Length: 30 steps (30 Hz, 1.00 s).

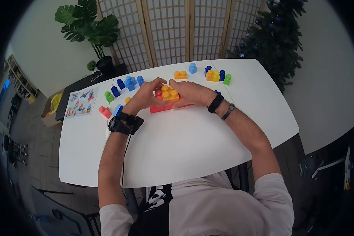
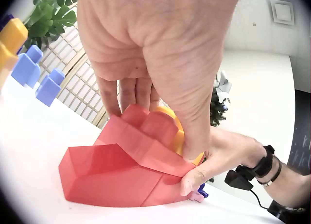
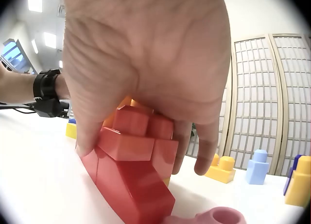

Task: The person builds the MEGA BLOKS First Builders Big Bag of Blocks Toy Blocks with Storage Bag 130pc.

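Observation:
Red blocks [image 1: 158, 109] form a low, wide base on the white table, with an orange block [image 1: 170, 94] on top between both hands. My left hand [image 1: 146, 96] grips the stack from the left, its thumb at the near side and fingers behind. From the other side my right hand [image 1: 190, 93] grips it the same way. In the left wrist view, a smaller red block [image 2: 141, 141] sits on the angled red base [image 2: 102, 178], and the two thumbs are close together. The right wrist view shows the right hand [image 3: 146, 54] over the red blocks [image 3: 136, 185].
Blue blocks [image 1: 129, 83], a green block [image 1: 109, 96] and a pink-red block [image 1: 105, 112] stand left. Behind are an orange block [image 1: 180, 74] and a light blue one [image 1: 192, 68]; yellow and green blocks [image 1: 227, 79] stand right. A printed sheet [image 1: 81, 103] lies far left.

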Each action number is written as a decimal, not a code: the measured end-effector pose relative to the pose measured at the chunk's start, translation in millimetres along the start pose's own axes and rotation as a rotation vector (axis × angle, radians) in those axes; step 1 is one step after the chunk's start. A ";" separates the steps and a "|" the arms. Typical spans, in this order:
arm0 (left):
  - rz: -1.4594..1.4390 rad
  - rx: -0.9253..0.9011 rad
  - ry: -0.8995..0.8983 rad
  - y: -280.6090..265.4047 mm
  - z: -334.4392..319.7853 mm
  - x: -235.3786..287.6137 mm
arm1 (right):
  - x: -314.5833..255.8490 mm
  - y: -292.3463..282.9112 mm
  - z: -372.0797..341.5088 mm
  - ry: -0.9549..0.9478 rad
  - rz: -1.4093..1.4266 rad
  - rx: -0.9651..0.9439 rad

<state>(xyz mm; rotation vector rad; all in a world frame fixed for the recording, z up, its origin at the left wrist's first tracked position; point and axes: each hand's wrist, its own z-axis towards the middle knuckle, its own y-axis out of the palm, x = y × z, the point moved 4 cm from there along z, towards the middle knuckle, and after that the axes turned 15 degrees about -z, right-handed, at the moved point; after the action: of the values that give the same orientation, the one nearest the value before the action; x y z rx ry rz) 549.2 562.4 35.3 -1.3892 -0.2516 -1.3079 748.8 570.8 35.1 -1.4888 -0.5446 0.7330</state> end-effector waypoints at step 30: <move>0.232 -0.059 -0.059 -2.2 -17.7 12.5 | 0.7 6.0 -2.1 -0.009 0.261 -0.015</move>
<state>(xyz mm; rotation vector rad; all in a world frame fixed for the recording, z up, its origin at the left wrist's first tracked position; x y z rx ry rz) 542.4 542.6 41.5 -1.4610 -0.0883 -1.0914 750.1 569.5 29.0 -1.5892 -0.3661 0.9400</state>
